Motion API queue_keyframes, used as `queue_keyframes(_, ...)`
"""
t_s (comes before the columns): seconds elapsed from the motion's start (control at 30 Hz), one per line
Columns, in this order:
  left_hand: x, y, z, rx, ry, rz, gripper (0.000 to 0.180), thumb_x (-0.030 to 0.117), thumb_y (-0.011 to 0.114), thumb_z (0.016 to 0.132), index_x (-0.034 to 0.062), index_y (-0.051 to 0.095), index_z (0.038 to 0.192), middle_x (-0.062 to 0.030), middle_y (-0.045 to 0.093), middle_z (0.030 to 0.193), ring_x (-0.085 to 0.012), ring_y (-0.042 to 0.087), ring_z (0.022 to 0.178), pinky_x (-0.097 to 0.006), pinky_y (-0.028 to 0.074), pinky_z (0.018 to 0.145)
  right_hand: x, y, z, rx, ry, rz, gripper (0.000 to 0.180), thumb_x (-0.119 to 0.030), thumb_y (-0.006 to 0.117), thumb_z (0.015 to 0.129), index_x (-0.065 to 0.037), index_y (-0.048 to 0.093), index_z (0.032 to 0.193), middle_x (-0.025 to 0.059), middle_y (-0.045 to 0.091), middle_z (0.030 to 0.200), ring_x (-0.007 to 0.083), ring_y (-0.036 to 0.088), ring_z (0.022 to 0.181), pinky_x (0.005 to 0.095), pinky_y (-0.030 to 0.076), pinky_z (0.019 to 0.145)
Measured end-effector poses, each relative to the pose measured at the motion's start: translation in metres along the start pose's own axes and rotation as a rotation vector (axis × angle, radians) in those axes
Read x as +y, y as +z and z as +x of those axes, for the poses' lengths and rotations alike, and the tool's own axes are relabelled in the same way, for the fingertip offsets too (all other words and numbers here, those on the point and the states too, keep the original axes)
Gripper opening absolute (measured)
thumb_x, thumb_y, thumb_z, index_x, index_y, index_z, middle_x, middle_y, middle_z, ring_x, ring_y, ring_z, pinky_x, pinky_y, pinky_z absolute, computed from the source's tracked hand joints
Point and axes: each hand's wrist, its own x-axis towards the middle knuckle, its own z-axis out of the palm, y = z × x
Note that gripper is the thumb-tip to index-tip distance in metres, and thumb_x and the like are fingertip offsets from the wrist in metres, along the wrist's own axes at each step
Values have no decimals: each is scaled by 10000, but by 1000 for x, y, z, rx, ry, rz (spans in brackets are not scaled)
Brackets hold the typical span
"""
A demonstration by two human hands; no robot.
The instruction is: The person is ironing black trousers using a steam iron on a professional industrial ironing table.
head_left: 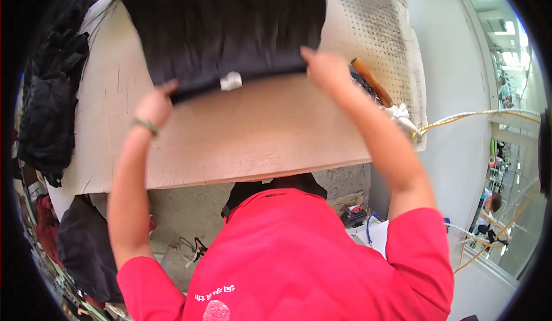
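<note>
Garment (230,27), black, with white tag (231,80) at its near hem, is lying spread on the far part of the table (241,131). Left hand (154,107) is pinching the hem's left end, fingers closed on the cloth; right hand (325,68) is gripping the hem's right end the same way. Bracelet (145,125) is sitting on the left wrist. Dark clothes (49,108) are piling at the table's left edge. Perforated pad (379,27) is lying to the right, a wooden handle (371,80) beside it.

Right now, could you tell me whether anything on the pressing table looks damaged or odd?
Yes: the perforated pad at the table's far right is darkly stained, and the tan table cover shows scratches. The black garment looks fine.
</note>
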Motion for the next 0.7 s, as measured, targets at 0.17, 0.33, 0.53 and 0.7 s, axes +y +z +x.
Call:
queue_keyframes(0.17, 8, 131, -95, 302, -166, 84, 778, 37, 595, 837, 418, 451, 1499, -131, 582, 728, -335, 579, 590, -452, 471, 551, -16, 105, -114, 153, -27, 264, 627, -156, 712, 753, -152, 602, 1370, 68, 577, 798, 283, 621, 734, 437, 519, 662)
queue_keyframes(0.33, 51, 115, -107, 587, -143, -343, 628, 126, 689, 853, 144, 523, 1458, -31, 514, 772, -191, 517, 635, -339, 467, 593, -18, 65, -121, 73, -46, 255, 625, -162, 739, 749, -77, 599, 1352, 82, 589, 903, 286, 611, 836, 421, 501, 737)
queue_keyframes(0.53, 170, 119, -98, 5, -611, -1618, 305, 283, 680, 974, 41, 635, 1154, -58, 668, 860, -114, 642, 632, -216, 477, 513, -33, 40, -82, 236, -291, 523, 630, -295, 736, 855, -31, 540, 1392, 155, 504, 1456, 323, 492, 1347, 469, 374, 1138)
queue_keyframes(0.7, 217, 135, -57, -108, -651, -1906, 262, 285, 681, 978, 44, 599, 921, -63, 675, 789, -130, 652, 592, -218, 467, 487, -13, 63, -95, -140, -467, 270, 816, -488, 677, 864, -17, 433, 1484, 152, 376, 1581, 307, 343, 1476, 498, 256, 1204)
